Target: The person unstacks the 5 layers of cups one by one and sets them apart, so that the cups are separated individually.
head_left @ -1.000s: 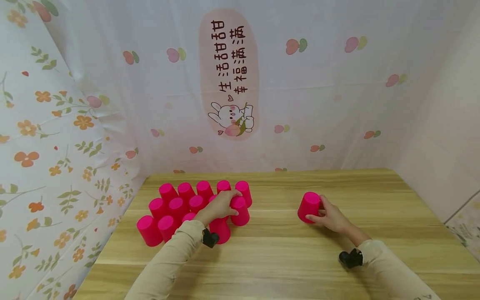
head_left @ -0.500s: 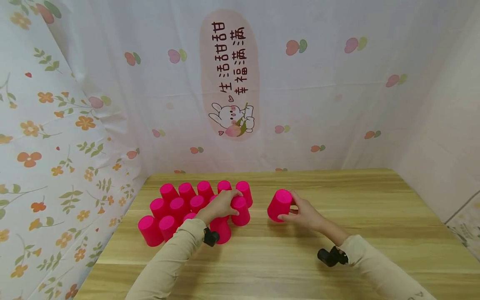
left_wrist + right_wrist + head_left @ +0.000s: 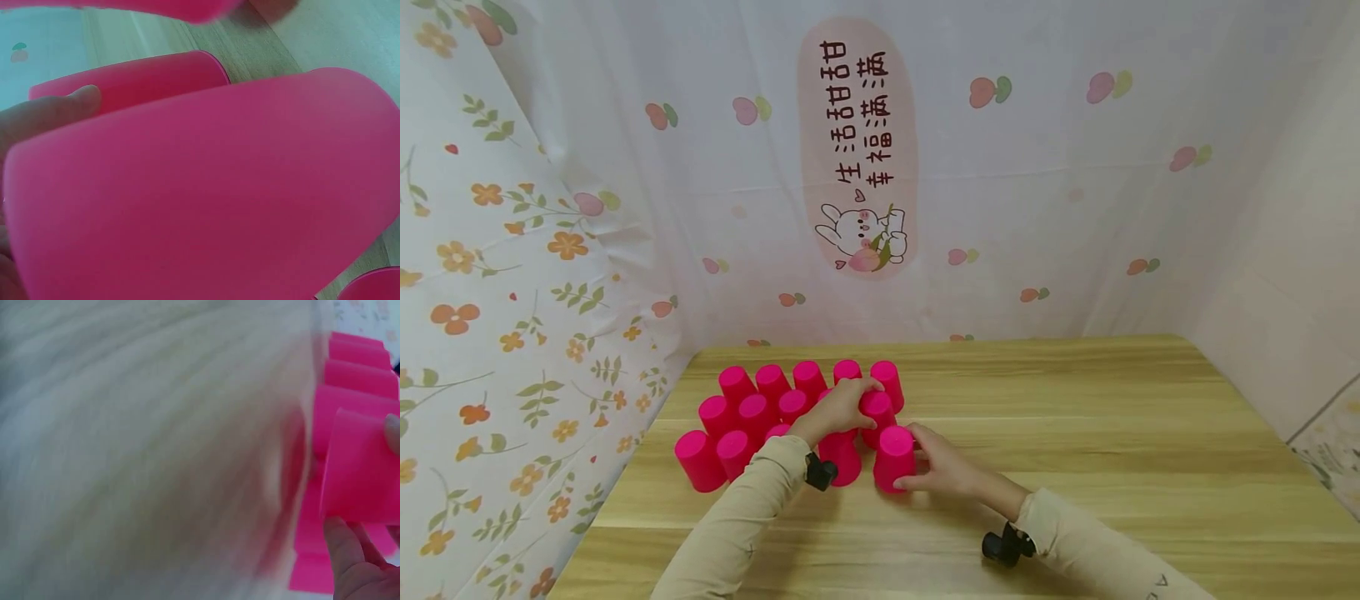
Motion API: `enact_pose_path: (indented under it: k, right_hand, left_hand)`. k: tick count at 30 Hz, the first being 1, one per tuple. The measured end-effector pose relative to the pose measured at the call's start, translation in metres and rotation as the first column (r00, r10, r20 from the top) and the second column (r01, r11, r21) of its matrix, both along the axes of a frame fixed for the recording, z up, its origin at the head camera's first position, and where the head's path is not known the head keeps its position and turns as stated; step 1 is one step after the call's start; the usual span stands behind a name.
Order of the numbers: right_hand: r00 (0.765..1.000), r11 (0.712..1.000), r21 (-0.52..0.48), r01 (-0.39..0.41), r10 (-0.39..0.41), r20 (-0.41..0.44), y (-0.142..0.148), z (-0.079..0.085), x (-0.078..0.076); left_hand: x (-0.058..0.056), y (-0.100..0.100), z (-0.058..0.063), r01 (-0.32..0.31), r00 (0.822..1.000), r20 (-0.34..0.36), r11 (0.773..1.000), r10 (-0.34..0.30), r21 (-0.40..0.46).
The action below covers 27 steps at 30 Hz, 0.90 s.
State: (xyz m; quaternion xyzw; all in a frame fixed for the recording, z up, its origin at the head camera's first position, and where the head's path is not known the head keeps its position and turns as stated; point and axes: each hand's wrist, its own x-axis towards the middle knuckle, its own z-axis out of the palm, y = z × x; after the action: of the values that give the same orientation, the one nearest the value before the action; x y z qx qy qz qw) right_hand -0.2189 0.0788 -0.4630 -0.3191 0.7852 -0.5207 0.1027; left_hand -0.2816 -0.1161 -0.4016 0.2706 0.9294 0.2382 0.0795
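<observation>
My right hand (image 3: 951, 471) grips an upside-down bright pink cup (image 3: 895, 462) at the front right of a block of matching cups. Fingers and thumb of that hand span this cup (image 3: 362, 472) in the right wrist view. My left hand (image 3: 841, 410) reaches over the block and holds another pink cup (image 3: 877, 408) near its top, just behind the right hand's one. In the left wrist view, a large near cup (image 3: 200, 194) hides most of the left hand; one digit (image 3: 78, 103) shows beside a cup behind it. The left forearm covers part of the front row.
Several upside-down pink cups (image 3: 698, 460) stand in close rows at the left of the wooden table (image 3: 1075, 400). A printed curtain (image 3: 1037, 192) hangs behind the table's back edge, and a floral cloth (image 3: 512, 333) hangs at the left.
My right hand has brought its cup leftward across the table, from well apart to the front right corner of the block. The left hand has stayed almost in place on its cup.
</observation>
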Motion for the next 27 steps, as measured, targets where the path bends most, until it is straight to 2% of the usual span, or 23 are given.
enact_pose_path:
  k: [7,16,27]
  right_hand:
    - [1.000,0.997,0.074,0.016,-0.014,-0.021,-0.014,-0.013,0.000]
    - [0.998,0.998,0.069,0.012,-0.007,-0.068,-0.021,-0.013,-0.004]
    - [0.997,0.997,0.079,0.022,-0.016,-0.075,-0.030,-0.010,-0.003]
  left_hand:
    - [-0.001,-0.002,-0.002,0.017,1.000,-0.026,1.000,-0.016,0.020]
    - [-0.002,-0.004,-0.008,-0.005,1.000,-0.030,0.999,0.007,0.040]
    - [0.000,-0.004,-0.006,-0.003,1.000,-0.021,0.999,0.004,0.038]
